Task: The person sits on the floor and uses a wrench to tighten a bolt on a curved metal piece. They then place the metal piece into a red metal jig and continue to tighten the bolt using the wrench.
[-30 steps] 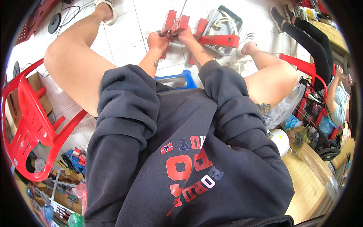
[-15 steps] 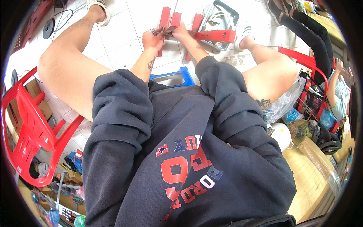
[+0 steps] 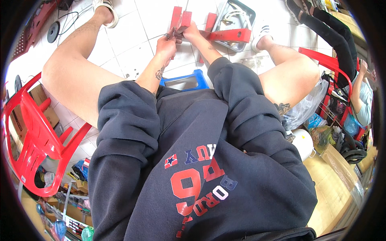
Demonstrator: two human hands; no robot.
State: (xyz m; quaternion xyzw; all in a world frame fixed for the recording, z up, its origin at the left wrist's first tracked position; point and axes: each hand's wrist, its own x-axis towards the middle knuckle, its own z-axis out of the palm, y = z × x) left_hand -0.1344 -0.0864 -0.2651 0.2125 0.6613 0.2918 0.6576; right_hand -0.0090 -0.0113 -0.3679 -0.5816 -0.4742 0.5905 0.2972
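A red metal stand point(image 3: 229, 36) with several arms and an upright red block rests on the tiles in front of me. At the block's left side my left hand point(image 3: 166, 47) is closed, a ring on one finger; what its fingertips pinch is too small to make out. My right hand point(image 3: 191, 32) wraps the block from the right, its fingers partly hidden behind the red metal. A thin rod rises beyond the block. Behind the stand's right arm lies a grey metal tray point(image 3: 245, 16) holding pale curved pieces.
A blue plastic stool point(image 3: 199, 78) shows between my legs. Red plastic chairs stand at left point(image 3: 36, 136) and right point(image 3: 321, 60). Another person point(image 3: 364, 100) sits at far right, beside bags and boxes. A black disc point(image 3: 53, 31) and cable lie at upper left.
My left hand has turned and shifted slightly down and toward the right along the red block. My right hand keeps nearly the same place. The whole view has shifted a little.
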